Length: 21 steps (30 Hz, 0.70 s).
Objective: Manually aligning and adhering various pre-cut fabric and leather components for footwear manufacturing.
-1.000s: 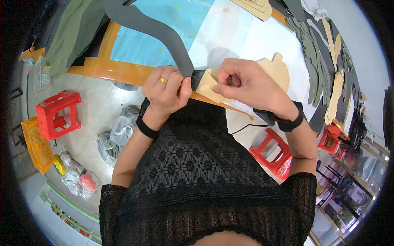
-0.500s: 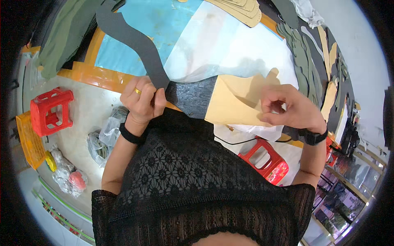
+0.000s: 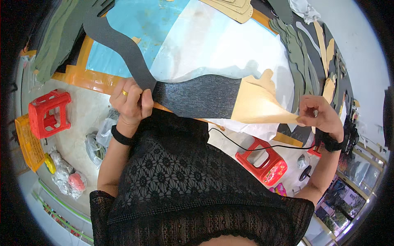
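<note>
My left hand, a gold ring on one finger, is closed around a curved dark grey strip at its bend. Beyond that hand the strip runs to the upper left; to the right its glossy black lined face lies exposed. A tan backing sheet still covers the right end, its edge peeled back and twisted. My right hand pinches the sheet's corner between thumb and finger, drawing it taut to the right.
Under the strip, blue and white sheeting covers the table. Tan cut pieces lie at the far edge, with stacked green pieces on the right. Red stools stand on the floor either side of me, beside plastic bags.
My right hand has moved right, pulling the tan sheet with it. Much more of the black lined face is bared. My left hand keeps its hold and sits slightly further left.
</note>
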Each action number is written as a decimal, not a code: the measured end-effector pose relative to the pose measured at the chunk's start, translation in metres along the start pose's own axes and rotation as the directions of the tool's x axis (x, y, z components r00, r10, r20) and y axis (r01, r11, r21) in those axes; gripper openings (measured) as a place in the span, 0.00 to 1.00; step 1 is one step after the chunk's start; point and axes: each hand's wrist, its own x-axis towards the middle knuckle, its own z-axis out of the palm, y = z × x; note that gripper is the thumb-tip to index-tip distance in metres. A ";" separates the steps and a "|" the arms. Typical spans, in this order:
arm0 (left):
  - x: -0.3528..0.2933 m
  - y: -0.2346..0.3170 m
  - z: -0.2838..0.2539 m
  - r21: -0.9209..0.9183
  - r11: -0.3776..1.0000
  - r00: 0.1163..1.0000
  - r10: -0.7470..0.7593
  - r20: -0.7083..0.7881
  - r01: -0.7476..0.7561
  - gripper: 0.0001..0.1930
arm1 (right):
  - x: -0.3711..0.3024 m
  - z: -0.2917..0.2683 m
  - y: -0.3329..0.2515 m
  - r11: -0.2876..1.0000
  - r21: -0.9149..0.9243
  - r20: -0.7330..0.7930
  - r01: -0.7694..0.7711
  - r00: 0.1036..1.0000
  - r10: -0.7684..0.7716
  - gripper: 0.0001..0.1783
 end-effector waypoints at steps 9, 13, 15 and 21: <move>-0.001 0.001 -0.003 0.027 1.000 1.000 -0.003 0.012 0.002 0.11 | -0.024 -0.010 0.043 0.995 0.027 -0.111 -0.093 0.989 0.095 0.11; -0.001 0.001 -0.002 0.017 1.000 1.000 -0.013 0.020 0.013 0.11 | -0.028 -0.004 0.071 0.982 0.106 -0.116 -0.153 0.979 0.165 0.10; -0.001 0.000 -0.002 0.010 1.000 1.000 -0.002 0.020 0.002 0.10 | -0.030 -0.001 0.091 0.976 0.179 -0.126 -0.121 0.981 0.145 0.10; -0.002 0.001 -0.003 -0.015 1.000 1.000 -0.007 0.013 0.007 0.09 | -0.033 0.007 0.128 0.976 0.186 -0.193 -0.110 0.970 0.147 0.05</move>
